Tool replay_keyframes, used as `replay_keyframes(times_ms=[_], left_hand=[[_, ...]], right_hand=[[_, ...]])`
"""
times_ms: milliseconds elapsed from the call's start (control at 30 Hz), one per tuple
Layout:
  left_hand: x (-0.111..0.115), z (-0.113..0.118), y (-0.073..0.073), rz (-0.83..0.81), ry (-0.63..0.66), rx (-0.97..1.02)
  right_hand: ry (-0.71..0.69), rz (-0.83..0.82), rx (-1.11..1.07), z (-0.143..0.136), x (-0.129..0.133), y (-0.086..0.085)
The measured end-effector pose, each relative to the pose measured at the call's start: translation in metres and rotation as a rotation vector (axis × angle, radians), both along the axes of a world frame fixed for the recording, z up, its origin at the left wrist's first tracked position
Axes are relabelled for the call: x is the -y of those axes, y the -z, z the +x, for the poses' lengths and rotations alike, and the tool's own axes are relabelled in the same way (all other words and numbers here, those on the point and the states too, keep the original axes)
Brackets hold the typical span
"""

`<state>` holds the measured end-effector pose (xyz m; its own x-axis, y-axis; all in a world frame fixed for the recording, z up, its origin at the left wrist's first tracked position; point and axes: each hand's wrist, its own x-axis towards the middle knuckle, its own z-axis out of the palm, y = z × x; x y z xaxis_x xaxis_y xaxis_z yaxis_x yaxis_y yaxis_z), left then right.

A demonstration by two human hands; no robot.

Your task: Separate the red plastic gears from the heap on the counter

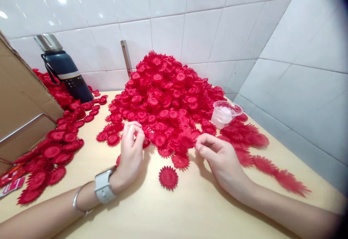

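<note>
Bent and pinched together, the fingers of my left hand [132, 148] are closed at the near left edge of the heap, beside a red flower-shaped disc [147, 142]. What they grip, if anything, is hidden. My right hand [221, 157] pinches thumb to forefinger at the edge of a blurred red flower piece [187, 139]. A single red flower piece [168, 177] with a small centre hole lies flat on the table between my hands. Behind them rises a large heap of red flower pieces [165, 94]. A blurred row of red flower pieces [265, 164] trails off behind my right hand.
A clear plastic cup [224, 115] with something whitish inside stands right of the heap. At left are a dark blue bottle [67, 72], a cardboard box [24, 97] and strings of red pieces [58, 148]. White tiled walls [174, 32] bound the table at back and right.
</note>
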<state>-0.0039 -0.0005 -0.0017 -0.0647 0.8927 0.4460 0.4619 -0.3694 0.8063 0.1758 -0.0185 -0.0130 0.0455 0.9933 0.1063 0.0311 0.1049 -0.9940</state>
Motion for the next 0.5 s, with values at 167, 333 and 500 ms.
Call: replay_keyframes(times_ms=[167,333,500], left_hand=[[0.006,0.0,-0.001,-0.063,0.311,0.006],[0.014,0.001,-0.004,-0.251,0.592,-0.018],[0.016,0.002,-0.008,-0.328,0.68,-0.031]], right_hand=[[-0.025,0.042,0.034,-0.001,0.001,-0.001],[-0.122,0.082,0.098,-0.002,0.003,-0.001],[-0.227,0.075,0.152,-0.001,0.004,0.0]])
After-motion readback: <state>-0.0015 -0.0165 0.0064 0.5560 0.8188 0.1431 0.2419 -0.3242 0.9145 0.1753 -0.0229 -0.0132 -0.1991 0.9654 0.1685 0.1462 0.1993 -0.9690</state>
